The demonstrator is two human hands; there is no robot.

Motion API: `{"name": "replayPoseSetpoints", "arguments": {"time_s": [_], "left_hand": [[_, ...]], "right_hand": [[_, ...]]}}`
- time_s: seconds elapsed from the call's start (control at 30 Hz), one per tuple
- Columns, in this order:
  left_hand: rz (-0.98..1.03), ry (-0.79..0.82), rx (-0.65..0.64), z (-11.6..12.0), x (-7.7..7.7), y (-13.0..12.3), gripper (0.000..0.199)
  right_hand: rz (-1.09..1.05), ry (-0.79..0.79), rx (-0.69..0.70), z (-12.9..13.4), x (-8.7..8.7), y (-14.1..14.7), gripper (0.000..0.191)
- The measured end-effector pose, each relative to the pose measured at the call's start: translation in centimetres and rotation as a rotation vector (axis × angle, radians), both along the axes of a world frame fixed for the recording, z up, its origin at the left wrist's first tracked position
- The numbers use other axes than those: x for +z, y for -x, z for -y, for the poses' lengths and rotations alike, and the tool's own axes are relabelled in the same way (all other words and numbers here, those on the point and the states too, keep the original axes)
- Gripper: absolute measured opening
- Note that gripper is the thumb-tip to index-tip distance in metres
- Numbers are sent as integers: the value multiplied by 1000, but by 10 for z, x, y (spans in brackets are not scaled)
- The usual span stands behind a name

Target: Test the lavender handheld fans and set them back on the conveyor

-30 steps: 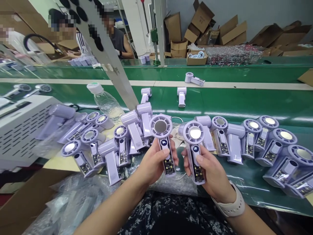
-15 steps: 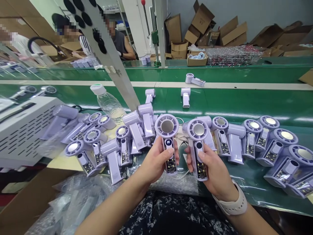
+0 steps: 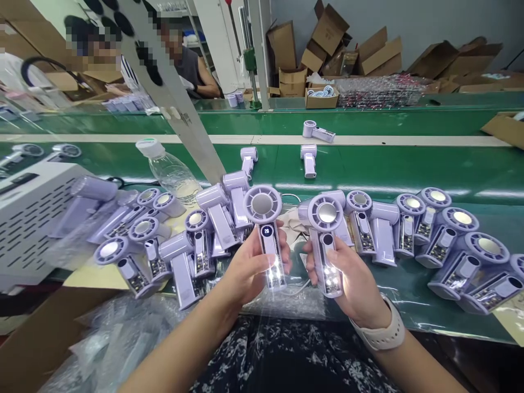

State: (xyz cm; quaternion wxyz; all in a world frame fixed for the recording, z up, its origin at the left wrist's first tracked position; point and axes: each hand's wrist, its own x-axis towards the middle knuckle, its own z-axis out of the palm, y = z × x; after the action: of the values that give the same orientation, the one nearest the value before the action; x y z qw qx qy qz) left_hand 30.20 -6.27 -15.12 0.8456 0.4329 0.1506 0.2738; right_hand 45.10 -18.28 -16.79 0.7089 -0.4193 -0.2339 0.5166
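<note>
Clock directions are taken from between the hands, twelve being straight ahead. The left hand [image 3: 245,267] is closed round the handle of one fan [image 3: 262,204], thumb across its front, display reading 20. The right hand [image 3: 360,278] grips a second fan [image 3: 326,212], upright beside the first, display dark; both handles are lit (glare hides the thumb contact). Loose fans [image 3: 183,270] crowd nine o'clock, more fans [image 3: 385,234] stand at three, and a bottle [image 3: 176,176] sits at ten. Judged risks: a leftward elbow swing could topple the crowded fans; glare could cause a misread; a loosened grip could drop either unit.
</note>
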Motion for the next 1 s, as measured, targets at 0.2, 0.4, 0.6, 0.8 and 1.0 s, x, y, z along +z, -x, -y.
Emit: {"name": "replayPoseSetpoints", "arguments": {"time_s": [0.2, 0.4, 0.6, 0.8, 1.0], "left_hand": [[-63, -45, 26, 1, 0, -2, 49], [-177, -204, 59, 2, -1, -3, 50], [-261, -212, 71, 11, 1, -3, 63], [-234, -293, 153, 24, 9, 5, 36], [-79, -102, -45, 17, 14, -7, 58]], "right_hand": [[3, -1, 12, 3, 1, -1, 25], [-44, -66, -52, 5, 0, 0, 31], [-151, -58, -9, 7, 2, 1, 37], [-156, -96, 6, 11, 9, 0, 26], [-200, -110, 10, 8, 22, -2, 24]]}}
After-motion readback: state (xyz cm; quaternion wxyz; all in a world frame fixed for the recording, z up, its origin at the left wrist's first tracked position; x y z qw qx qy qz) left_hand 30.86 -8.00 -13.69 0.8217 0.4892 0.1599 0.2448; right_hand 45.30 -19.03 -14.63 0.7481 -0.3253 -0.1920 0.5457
